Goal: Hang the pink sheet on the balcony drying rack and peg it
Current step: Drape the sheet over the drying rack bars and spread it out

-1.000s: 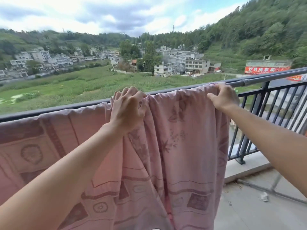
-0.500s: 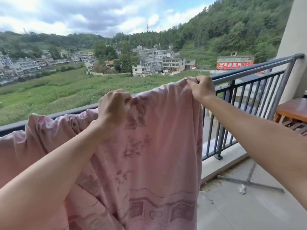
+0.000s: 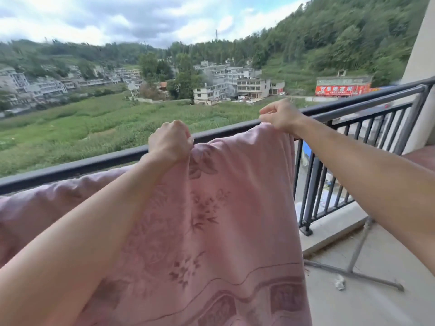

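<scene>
Both left hand (image 3: 170, 142) and right hand (image 3: 280, 114) drew the pink sheet (image 3: 211, 208) off railing (image 3: 94, 162).

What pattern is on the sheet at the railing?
The pink sheet carries darker mauve flower sprigs above a wavy banded border, seen best in the head view.

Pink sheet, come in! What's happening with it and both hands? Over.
Left hand grips pink sheet top edge. Right hand pinches its corner at the railing. Unpegged where visible. Nothing blocking.
</scene>
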`<action>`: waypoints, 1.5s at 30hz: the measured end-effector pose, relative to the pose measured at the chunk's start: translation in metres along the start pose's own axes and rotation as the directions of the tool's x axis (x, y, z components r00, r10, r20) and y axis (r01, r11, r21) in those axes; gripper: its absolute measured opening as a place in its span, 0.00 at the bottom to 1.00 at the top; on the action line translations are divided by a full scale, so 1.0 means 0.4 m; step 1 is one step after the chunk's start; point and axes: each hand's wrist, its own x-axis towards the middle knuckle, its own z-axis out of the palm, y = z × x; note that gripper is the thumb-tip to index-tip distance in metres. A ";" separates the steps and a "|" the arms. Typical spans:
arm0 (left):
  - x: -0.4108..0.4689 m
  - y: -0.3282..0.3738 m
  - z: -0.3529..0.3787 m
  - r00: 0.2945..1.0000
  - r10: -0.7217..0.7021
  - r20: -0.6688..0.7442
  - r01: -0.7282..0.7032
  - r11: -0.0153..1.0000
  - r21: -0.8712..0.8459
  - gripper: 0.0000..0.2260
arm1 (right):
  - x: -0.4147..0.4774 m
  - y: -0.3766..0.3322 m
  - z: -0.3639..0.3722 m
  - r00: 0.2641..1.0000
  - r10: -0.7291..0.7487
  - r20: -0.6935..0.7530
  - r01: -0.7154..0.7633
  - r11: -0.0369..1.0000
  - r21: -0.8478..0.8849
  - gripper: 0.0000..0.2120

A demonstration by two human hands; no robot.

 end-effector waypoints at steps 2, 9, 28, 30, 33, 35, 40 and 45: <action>-0.027 0.042 0.018 0.990 0.054 -0.129 -0.058 0.998 -0.024 0.07 | -0.013 0.040 -0.018 0.988 -0.120 -0.094 0.129 0.987 0.096 0.11; -0.077 0.278 0.152 0.950 0.248 -0.190 -0.259 0.965 -0.033 0.10 | -0.085 0.286 -0.039 0.991 0.129 -0.018 -0.116 0.935 0.336 0.11; 0.057 0.261 0.087 0.999 -0.031 0.031 0.034 0.995 -0.089 0.17 | 0.291 0.236 -0.290 0.886 0.162 -0.435 -0.092 0.980 0.178 0.17; 0.052 0.272 0.115 0.994 0.035 0.105 -0.029 0.997 -0.065 0.19 | 0.277 0.322 -0.302 0.927 0.191 -0.324 -0.215 0.976 -0.038 0.15; 0.055 0.286 0.136 0.993 0.091 0.076 -0.085 0.993 -0.077 0.19 | 0.243 0.362 -0.319 0.985 0.099 -0.140 -0.113 0.989 -0.098 0.15; 0.059 0.285 0.142 0.993 0.110 0.042 -0.107 0.991 -0.076 0.18 | 0.231 0.377 -0.335 0.976 0.058 -0.208 -0.060 0.998 -0.002 0.20; 0.064 0.371 0.163 0.985 0.152 -0.077 -0.164 0.968 -0.188 0.08 | 0.197 0.477 -0.334 0.913 0.283 -0.296 -0.209 0.944 0.256 0.17; 0.104 0.530 0.223 0.974 0.227 -0.030 -0.228 0.957 -0.181 0.13 | 0.161 0.497 -0.292 0.955 0.296 0.027 -0.266 0.809 0.525 0.15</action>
